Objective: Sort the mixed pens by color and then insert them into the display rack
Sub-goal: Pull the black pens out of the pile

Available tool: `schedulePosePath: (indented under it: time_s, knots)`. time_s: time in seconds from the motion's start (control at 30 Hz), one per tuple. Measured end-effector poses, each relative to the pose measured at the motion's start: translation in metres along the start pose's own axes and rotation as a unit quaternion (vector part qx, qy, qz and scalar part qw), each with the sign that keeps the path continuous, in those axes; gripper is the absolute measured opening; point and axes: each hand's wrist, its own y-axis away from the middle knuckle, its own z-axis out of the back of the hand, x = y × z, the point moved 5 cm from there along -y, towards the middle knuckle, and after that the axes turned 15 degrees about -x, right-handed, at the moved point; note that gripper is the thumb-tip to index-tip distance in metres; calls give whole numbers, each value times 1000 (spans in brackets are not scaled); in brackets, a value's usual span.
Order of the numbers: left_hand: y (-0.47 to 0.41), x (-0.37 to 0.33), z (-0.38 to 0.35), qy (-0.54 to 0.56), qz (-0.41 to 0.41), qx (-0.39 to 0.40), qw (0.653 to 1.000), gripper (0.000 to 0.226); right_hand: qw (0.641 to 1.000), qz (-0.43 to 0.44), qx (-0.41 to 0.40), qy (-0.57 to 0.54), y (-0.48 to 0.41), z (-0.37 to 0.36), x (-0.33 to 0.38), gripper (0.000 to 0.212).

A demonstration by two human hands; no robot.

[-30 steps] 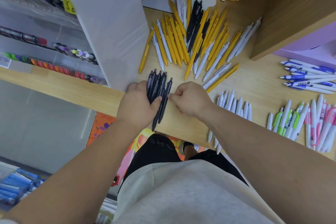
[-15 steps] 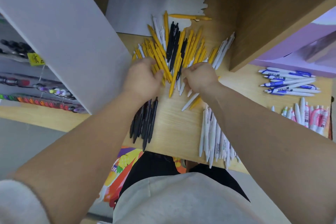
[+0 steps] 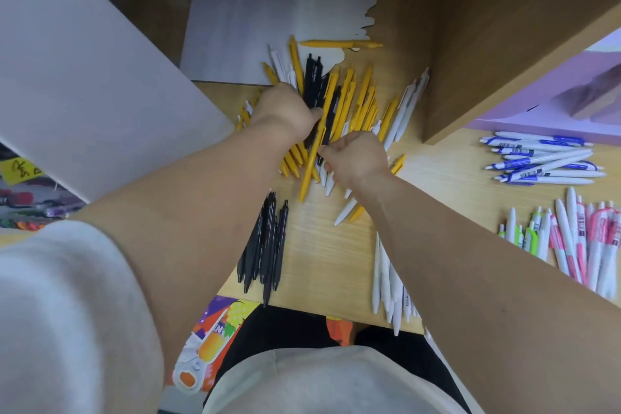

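The mixed pile (image 3: pixel 349 101) of yellow, black and white pens fans out across the middle of the wooden counter (image 3: pixel 322 245), under a shelf. Both hands are in it. The left hand (image 3: pixel 285 111) lies knuckles-up on the pile's left side, thumb against the black pens. Its fingers are hidden under the hand, so I cannot tell what it holds. The right hand (image 3: pixel 358 158) is curled at the pile's near edge, with its fingertips pinching a long yellow pen (image 3: pixel 311 168) that slants toward the counter's front.

One lone yellow pen (image 3: pixel 339 44) lies crosswise behind the pile. Nearer the person, the sorted black pens (image 3: pixel 265 245) number about seven, their tips overhanging the counter edge. To their right lie the sorted white pens (image 3: pixel 389 279), about eight, partly covered by the right forearm.

Further right are three more groups: blue-and-white pens (image 3: pixel 544 158), about seven lying sideways; green-and-white pens (image 3: pixel 524 232), a few; and pink-and-white pens (image 3: pixel 588 239), too crowded to count.

A white panel (image 3: pixel 84 77) walls off the pile's left side, and a wooden box (image 3: pixel 487 44) closes in its right. The display rack (image 3: pixel 27 205) shows at far left, beyond the panel, with blurred markers in it.
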Motion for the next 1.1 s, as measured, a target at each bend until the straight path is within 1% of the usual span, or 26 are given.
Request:
schedulePosePath:
  time_s: [0.07, 0.2, 0.27, 0.33, 0.37, 0.43, 0.47, 0.57, 0.63, 0.67, 0.73, 0.83, 0.9, 0.97, 1.0, 1.1]
  knots:
    - [1, 0, 0, -26, -21, 17, 999, 53, 1000, -3, -4, -10, -1, -1, -2, 26]
    - [7, 4, -3, -38, -47, 70, 996, 55, 998, -35, 0, -59, -2, -2, -7, 28]
    - [12, 4, -2, -33, -59, 89, 994, 49, 996, -41, 13, -81, 0, -2, -7, 23]
    - [16, 5, -1, 5, -62, 108, 992, 35, 992, -55, 26, -108, 3, -2, -5, 19]
    - [19, 5, -1, 27, -57, 115, 991, 31, 991, -61, 28, -119, 4, -2, -4, 18]
    - [24, 7, 0, 41, -54, 122, 990, 37, 989, -66, 23, -128, 6, -1, -3, 18]
    - [25, 7, 1, 41, -58, 125, 990, 38, 990, -64, 20, -126, 6, -1, -2, 19]
    - [28, 3, 2, 39, -72, 125, 989, 29, 992, -54, 17, -110, 7, -1, -1, 22]
    - [27, 1, 2, 27, -75, 125, 989, 34, 993, -48, 17, -105, 7, 0, -1, 22]
    - [27, 1, 2, 33, -71, 122, 989, 35, 993, -44, 15, -107, 6, 1, 1, 24]
    - [24, 4, 1, 79, -46, 110, 990, 30, 993, -38, 2, -111, 5, 4, 4, 28]
    - [21, 14, 1, 158, 7, 75, 985, 26, 993, -29, -19, -110, 5, 15, 9, 27]
    - [21, 17, 5, 202, 26, 41, 978, 25, 995, -16, -29, -99, 7, 24, 9, 24]
    - [21, 14, 15, 235, 20, -7, 972, 24, 995, -3, -32, -91, 11, 33, 8, 21]
    - [21, 11, 20, 231, 4, -29, 973, 25, 995, -2, -29, -91, 14, 37, 6, 20]
    - [22, -1, 30, 175, -42, -64, 982, 25, 997, -5, -20, -77, 22, 46, -2, 24]
